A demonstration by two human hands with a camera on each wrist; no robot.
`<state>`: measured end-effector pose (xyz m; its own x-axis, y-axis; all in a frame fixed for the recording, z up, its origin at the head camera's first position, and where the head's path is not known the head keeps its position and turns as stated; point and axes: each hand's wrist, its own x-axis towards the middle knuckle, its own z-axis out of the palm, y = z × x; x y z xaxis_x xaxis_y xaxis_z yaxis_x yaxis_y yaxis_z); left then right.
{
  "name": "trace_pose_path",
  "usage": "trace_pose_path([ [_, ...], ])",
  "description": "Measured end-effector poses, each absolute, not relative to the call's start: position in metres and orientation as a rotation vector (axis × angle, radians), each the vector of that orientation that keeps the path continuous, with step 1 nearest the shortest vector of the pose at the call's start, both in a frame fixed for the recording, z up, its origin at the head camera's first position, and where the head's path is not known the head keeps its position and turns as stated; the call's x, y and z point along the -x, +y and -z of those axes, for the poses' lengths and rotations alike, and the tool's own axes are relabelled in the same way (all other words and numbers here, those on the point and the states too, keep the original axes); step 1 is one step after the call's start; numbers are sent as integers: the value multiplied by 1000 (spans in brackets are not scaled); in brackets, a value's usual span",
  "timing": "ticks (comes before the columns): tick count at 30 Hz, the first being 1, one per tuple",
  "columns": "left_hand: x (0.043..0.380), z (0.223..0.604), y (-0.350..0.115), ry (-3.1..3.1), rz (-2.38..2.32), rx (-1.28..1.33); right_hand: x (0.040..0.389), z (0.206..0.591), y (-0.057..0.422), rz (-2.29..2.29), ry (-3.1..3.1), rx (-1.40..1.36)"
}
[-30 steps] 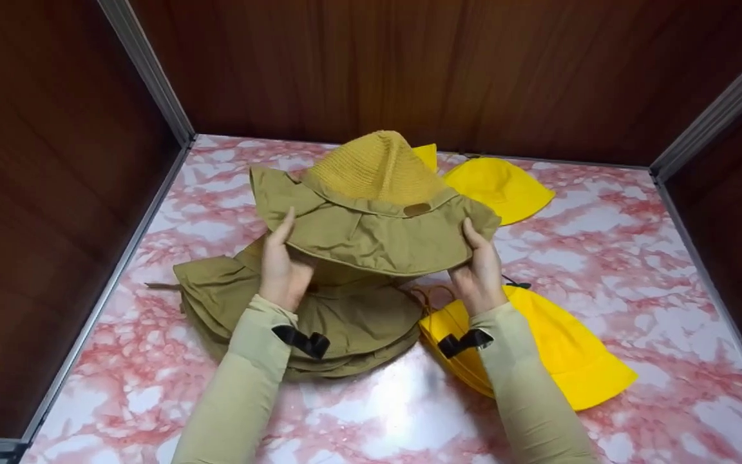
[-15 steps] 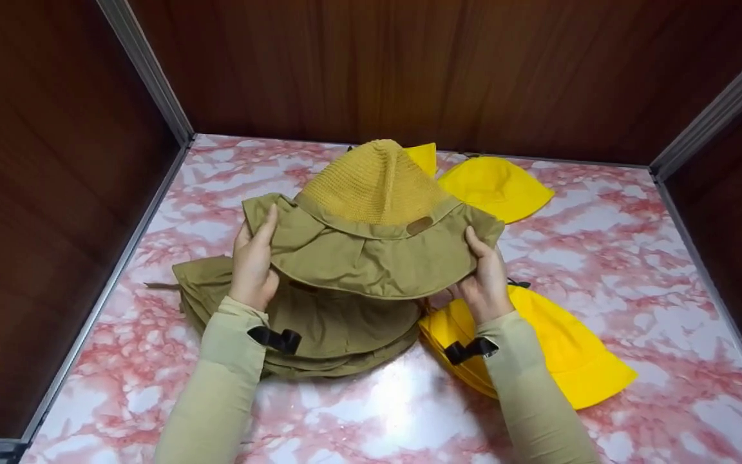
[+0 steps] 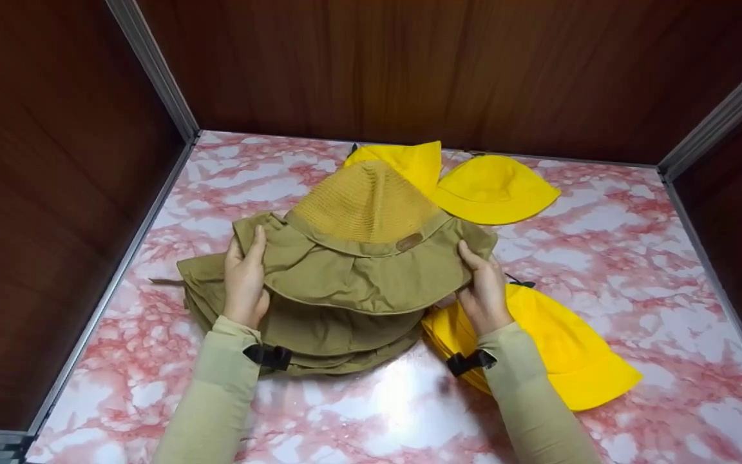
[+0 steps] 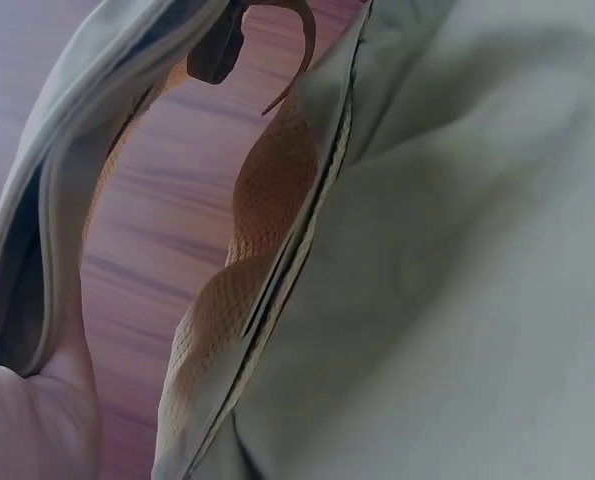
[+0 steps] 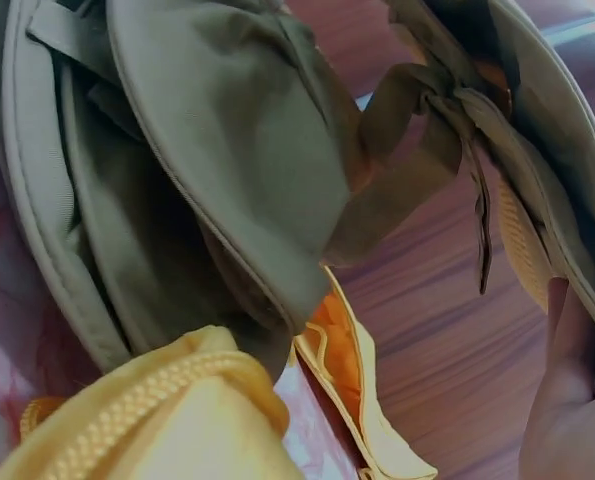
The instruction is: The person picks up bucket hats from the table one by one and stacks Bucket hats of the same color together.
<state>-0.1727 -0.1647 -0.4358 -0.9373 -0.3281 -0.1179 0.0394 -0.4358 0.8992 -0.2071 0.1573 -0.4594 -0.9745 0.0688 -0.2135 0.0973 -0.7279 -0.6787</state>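
Observation:
Both hands hold a sun hat (image 3: 361, 280) with a tan woven crown and a wide khaki cloth brim. My left hand (image 3: 246, 283) grips the brim's left side, thumb on top. On the opposite side of the brim, my right hand (image 3: 487, 293) pinches the cloth the same way. Below the held hat lies a stack of similar khaki hats (image 3: 345, 345), partly covered by it. The right wrist view shows a knotted cloth strap (image 5: 412, 150) on the khaki fabric. In the left wrist view, the woven crown (image 4: 272, 190) shows behind the brim fabric.
Yellow bucket hats (image 3: 564, 348) lie beside the right forearm, partly hidden by it. At the back are two more yellow hats, one pointed (image 3: 409, 160) and one rounded (image 3: 500, 187). Dark wood-grain panels (image 3: 409, 71) enclose the pink marbled table (image 3: 603, 258).
The held hat has come down and toward me, over the khaki stack. My left hand has shifted left and the brim is spread wider. More of the back yellow hat shows.

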Motion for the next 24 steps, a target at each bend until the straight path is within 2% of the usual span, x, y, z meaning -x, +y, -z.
trace_pose_path([
  [14, 155, 435, -205, -1608, 2258, -531, 178, 462, 132, 2756, 1321, -315],
  [24, 141, 443, -225, -1535, 2229, -515, 165, 473, 119, 2581, 1450, -280],
])
